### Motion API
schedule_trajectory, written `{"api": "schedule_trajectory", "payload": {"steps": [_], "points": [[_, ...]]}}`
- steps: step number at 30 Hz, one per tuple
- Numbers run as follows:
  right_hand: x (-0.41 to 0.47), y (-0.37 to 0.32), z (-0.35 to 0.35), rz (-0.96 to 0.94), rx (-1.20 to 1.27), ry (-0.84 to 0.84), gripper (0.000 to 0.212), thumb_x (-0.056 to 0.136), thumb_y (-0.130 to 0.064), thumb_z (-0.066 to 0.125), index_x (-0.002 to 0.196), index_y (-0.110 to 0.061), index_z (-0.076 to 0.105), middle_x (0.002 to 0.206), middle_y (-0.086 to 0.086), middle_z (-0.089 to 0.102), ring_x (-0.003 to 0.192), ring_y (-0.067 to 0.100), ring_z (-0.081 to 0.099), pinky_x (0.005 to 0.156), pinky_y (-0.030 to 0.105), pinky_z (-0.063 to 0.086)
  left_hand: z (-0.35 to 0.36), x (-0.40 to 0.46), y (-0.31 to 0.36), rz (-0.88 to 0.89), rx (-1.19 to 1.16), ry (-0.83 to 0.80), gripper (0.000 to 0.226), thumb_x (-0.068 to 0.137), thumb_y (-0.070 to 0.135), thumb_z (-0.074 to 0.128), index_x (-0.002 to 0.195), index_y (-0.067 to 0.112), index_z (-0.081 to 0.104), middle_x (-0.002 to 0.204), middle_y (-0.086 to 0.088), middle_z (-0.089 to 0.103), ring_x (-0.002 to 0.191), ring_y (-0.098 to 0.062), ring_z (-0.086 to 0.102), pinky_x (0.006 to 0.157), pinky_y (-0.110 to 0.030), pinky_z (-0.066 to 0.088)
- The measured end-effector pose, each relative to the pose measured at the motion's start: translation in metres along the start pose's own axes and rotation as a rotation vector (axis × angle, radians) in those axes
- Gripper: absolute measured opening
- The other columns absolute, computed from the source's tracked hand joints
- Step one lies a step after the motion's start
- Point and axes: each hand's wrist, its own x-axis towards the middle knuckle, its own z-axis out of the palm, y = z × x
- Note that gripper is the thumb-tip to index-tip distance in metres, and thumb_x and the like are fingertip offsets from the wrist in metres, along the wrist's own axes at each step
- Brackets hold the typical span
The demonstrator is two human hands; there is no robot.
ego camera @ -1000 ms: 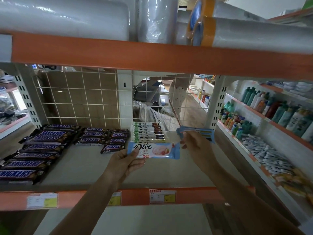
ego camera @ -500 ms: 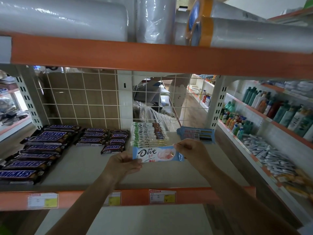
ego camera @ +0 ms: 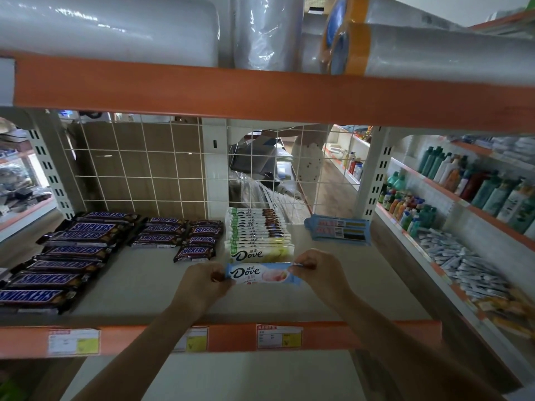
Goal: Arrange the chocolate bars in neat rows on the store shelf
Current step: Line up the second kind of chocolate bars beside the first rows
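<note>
Pinched at both ends: left hand [ego camera: 202, 285] on the left crimp, right hand [ego camera: 317, 270] on the right crimp of the blue Dove bar [ego camera: 262, 274]. Probably light, stiff through the slab, slick and crinkly at the wrapper; best held by the end seals or flat along the long edges. Long axis crosswise, logo up, reading left to right. Held low over the shelf [ego camera: 144, 285], just nearer than the front of the Dove row [ego camera: 257, 235]. Left of the grip, Snickers bars [ego camera: 78, 250]; beyond and right, face-down blue bars [ego camera: 338, 230].
</note>
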Motion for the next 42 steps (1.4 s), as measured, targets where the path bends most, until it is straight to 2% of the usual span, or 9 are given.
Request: {"api": "schedule_trajectory", "payload": {"steps": [6,12,20,27,32,35,38,40,42], "points": [[0.004,0.006,0.007,-0.098,-0.041,-0.016,0.012,0.078,-0.011,0.073,0.073,-0.007,0.063,0.061,-0.004,0.058,0.056,0.002,0.053,0.054,0.011,0.038,0.002,0.012,0.001,0.051,0.264,0.004,0.015,0.085,0.023,0.062,0.082,0.009,0.064,0.077,-0.006,0.063,0.076,-0.022,0.059,0.061,-0.029,0.037],[0.017,0.01,0.011,-0.144,-0.059,0.008,0.012,0.079,-0.01,0.072,0.073,-0.005,0.063,0.067,0.0,0.058,0.059,0.009,0.049,0.055,0.014,0.037,0.004,0.024,0.003,0.091,0.348,0.022,0.016,0.087,0.027,0.061,0.074,0.018,0.054,0.071,0.002,0.055,0.07,-0.016,0.052,0.058,-0.027,0.032],[0.029,0.012,0.014,-0.179,-0.116,0.001,0.011,0.08,-0.011,0.071,0.076,-0.004,0.062,0.074,-0.002,0.056,0.062,0.0,0.046,0.057,0.008,0.036,0.005,0.033,0.005,0.096,0.413,0.038,0.013,0.09,0.029,0.056,0.096,0.02,0.063,0.093,0.0,0.066,0.086,-0.017,0.061,0.07,-0.028,0.046],[0.031,0.013,0.013,-0.157,-0.171,0.008,0.019,0.079,-0.02,0.073,0.088,-0.007,0.062,0.085,-0.006,0.054,0.07,0.009,0.054,0.056,0.007,0.037,0.002,0.033,0.01,0.071,0.5,0.06,0.022,0.089,0.034,0.055,0.108,0.021,0.057,0.105,-0.001,0.063,0.095,-0.018,0.059,0.074,-0.029,0.047],[0.028,0.015,0.005,-0.122,-0.194,0.042,0.026,0.088,-0.029,0.063,0.104,-0.01,0.06,0.093,-0.006,0.052,0.077,0.006,0.051,0.06,0.005,0.035,0.005,0.032,0.022,0.19,0.665,0.126,0.034,0.086,0.041,0.056,0.106,0.016,0.045,0.104,-0.002,0.049,0.095,-0.018,0.05,0.073,-0.027,0.039],[0.026,0.021,-0.006,-0.097,-0.262,0.077,0.026,0.091,-0.028,0.058,0.109,-0.009,0.061,0.102,0.002,0.062,0.081,0.007,0.055,0.065,0.006,0.036,0.013,0.035,0.03,0.423,0.58,0.257,0.025,0.082,0.034,0.059,0.084,0.008,0.057,0.079,-0.007,0.056,0.07,-0.024,0.057,0.058,-0.029,0.043],[0.023,0.027,-0.02,-0.036,-0.335,0.066,0.032,0.093,-0.026,0.053,0.12,-0.009,0.058,0.117,0.007,0.061,0.098,0.017,0.061,0.08,0.019,0.044,0.024,0.038,0.047,0.55,0.57,0.236,0.031,0.078,0.032,0.039,0.073,0.01,0.061,0.068,-0.004,0.06,0.059,-0.022,0.059,0.048,-0.029,0.047],[0.02,0.031,-0.029,0.025,-0.416,0.023,0.038,0.095,-0.028,0.049,0.129,-0.011,0.051,0.129,0.006,0.055,0.111,0.019,0.057,0.09,0.025,0.042,0.038,0.041,0.064,0.586,0.589,0.169,0.039,0.079,0.035,0.035,0.076,0.01,0.064,0.074,-0.005,0.064,0.067,-0.023,0.062,0.055,-0.034,0.051],[0.018,0.036,-0.039,0.08,-0.514,-0.054,0.042,0.097,-0.029,0.044,0.136,-0.013,0.043,0.138,0.005,0.047,0.118,0.019,0.052,0.094,0.025,0.039,0.056,0.044,0.081,0.589,0.591,0.037,0.048,0.087,0.04,0.03,0.097,0.007,0.064,0.096,-0.01,0.065,0.093,-0.028,0.061,0.08,-0.04,0.049]]}}
